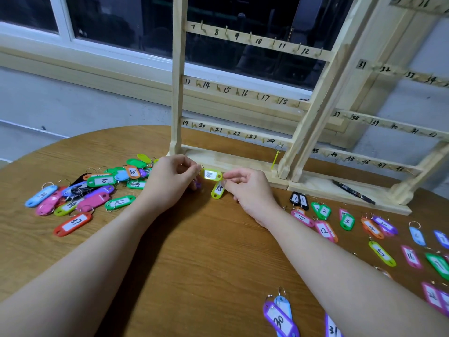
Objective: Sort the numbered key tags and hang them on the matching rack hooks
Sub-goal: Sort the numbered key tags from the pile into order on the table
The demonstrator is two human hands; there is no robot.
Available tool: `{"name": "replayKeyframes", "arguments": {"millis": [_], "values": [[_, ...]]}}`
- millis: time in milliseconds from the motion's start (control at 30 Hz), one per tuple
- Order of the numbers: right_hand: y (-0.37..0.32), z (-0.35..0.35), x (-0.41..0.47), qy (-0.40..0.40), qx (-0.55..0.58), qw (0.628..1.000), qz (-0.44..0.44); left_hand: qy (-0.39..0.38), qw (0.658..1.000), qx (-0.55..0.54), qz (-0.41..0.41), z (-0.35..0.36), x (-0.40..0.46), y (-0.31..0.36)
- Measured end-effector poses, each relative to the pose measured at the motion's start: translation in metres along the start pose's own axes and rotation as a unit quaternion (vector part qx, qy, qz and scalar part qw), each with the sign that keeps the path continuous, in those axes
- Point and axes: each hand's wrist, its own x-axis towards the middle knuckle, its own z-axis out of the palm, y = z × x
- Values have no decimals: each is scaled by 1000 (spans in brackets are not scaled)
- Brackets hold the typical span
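Observation:
My left hand (170, 181) and my right hand (247, 188) hold a yellow-green key tag (211, 175) between them, level, just above the table in front of the rack's base. Its number is washed out by glare. My right hand also pinches a second yellow-green tag marked 15 (218, 189), which hangs down from its fingers. A purple tag (197, 185) peeks out under my left hand. The wooden rack (243, 93) stands behind with numbered hooks 7 to 24; a yellow tag (275, 159) hangs seen edge-on by hook 24. A second rack (388, 122) carries 31 to 48.
An unsorted heap of coloured tags (97, 188) lies at left on the round wooden table (194, 251). Tags laid out in number order (347, 222) spread at right. Tags marked 30 (279, 319) and 31 lie near the front edge. A black pen (352, 190) rests on the right rack's base.

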Motion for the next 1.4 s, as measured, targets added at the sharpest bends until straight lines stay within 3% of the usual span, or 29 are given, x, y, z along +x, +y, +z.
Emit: {"name": "replayKeyframes", "arguments": {"millis": [633,933,1067,1233,1400], "values": [[-13,-10,-10,19,8,999,50,8,999,9,31,-2,-6,4],[-31,-104,-72,53,48,996,58,-39,993,-5,111,12,-49,60],[-27,-178,-119,72,52,993,73,-110,986,-8,127,46,-71,112],[-14,-260,-191,118,159,971,134,-288,946,-53,140,108,-120,184],[6,-318,-264,179,101,968,146,-394,902,-30,173,186,-171,235]]}}
